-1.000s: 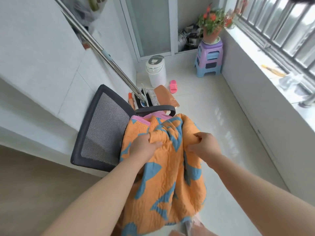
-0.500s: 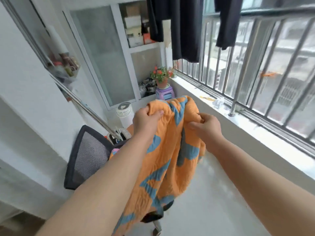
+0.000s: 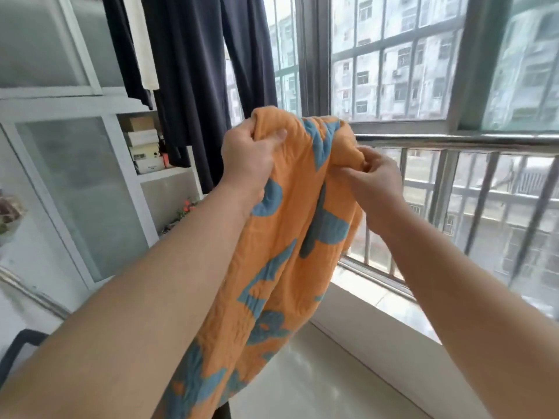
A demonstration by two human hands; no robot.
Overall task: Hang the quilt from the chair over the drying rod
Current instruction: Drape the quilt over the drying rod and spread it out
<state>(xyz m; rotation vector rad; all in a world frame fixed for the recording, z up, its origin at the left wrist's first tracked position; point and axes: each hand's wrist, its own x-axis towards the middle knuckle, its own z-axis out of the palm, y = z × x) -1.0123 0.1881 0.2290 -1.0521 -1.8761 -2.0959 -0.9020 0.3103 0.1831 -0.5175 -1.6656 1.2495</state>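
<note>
Orange quilt (image 3: 290,237) aloft, apparently off chair (image 3: 28,334)

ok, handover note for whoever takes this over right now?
Left hand grips the bunched top of the quilt. Right hand pinches a fold beside it.
The quilt is held up in front of the window railing, and its lower end runs out of frame.
A corner of the chair shows at lower left.
Done: quilt lifted in both hands.
Left: drape it over the drying rod, which is not in view. Dark clothes hang from above the frame.
</note>
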